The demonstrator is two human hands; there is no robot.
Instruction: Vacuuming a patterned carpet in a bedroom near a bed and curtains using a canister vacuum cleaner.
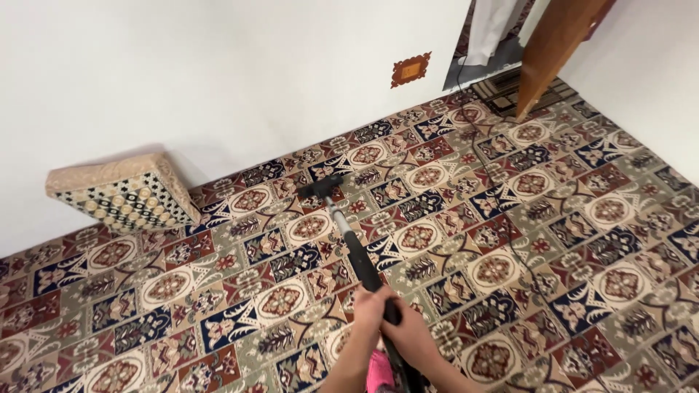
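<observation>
both of your hands are wrapped around the black tube of the vacuum wand (362,260), low in the middle of the view. your left hand (373,307) sits a little higher up the tube, fingers curled over it; your right hand (412,336) clasps it just below, the two hands touching or nearly so. the lower end of the wand passes under your right hand and runs off the bottom edge, so you cannot see what it joins to. something pink (378,372) shows between your forearms, too cut off to make out.

from your hands the wand slants up and left across the patterned carpet (553,218); its upper stretch turns to a paler metal section and ends in the black floor nozzle (321,186), which lies on the carpet near the foot of the white wall (240,80). to the left, a patterned cushion (124,193) leans against that wall, well apart from the nozzle. a thin dark cord (486,154) trails over the carpet toward the doorway, where a wooden door (557,47) stands ajar and a pale cloth (491,29) hangs, its top cut off. a small orange plate (411,70) sits low on the wall
</observation>
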